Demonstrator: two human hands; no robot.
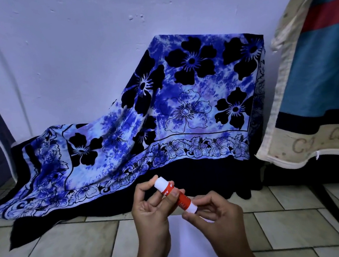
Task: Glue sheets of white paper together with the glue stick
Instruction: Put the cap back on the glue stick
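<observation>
From the head camera, both hands hold a red-and-white glue stick (174,194) tilted above the tiled floor (76,249). The left hand (150,210) pinches its upper part, fingertips at the white cap end, thumb on the red label. The right hand (217,215) grips the lower white end between thumb and fingers. Below the hands, white paper (189,249) lies flat on the tiles. Behind, a blue flowered cloth (162,112) drapes down to the floor against the wall (72,44).
</observation>
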